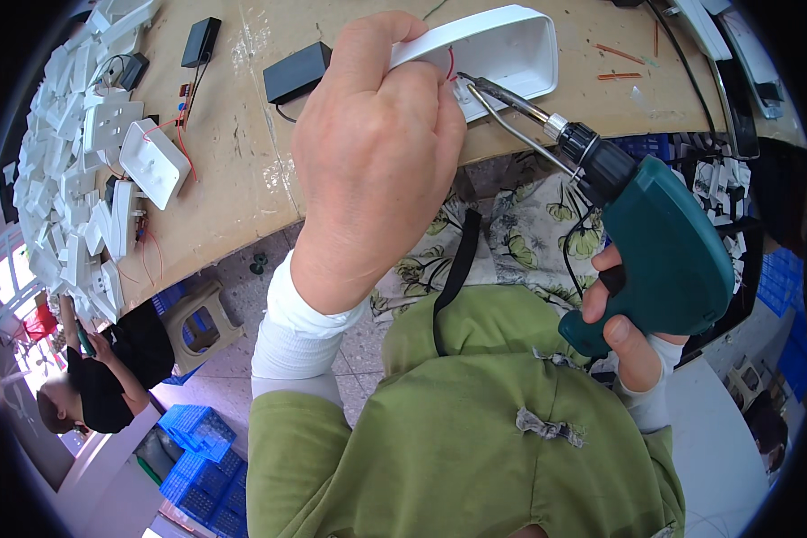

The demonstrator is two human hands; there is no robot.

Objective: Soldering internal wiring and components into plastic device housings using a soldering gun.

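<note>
My left hand [377, 161] grips a white plastic housing [529, 54], tilted with its hollow side showing, at the table's near edge. My fingertips are partly hidden behind and inside it. A thin red wire [451, 61] runs inside the housing by my fingers. My right hand [632, 354] is wrapped around the handle of a green soldering gun [668, 251], a finger on its black trigger. The gun's dark tip and bent metal feed tube [520, 134] meet at the housing's near inner edge, close to my left fingers. The exact contact spot is too small to make out.
A black box [296, 76] with a cable lies left of my left hand, another black box [201, 42] farther left. White housings [63, 170] are heaped at the table's left end. Copper-coloured strips [620, 76] lie at right. Another person [108, 368] works at far left, near blue crates [197, 430].
</note>
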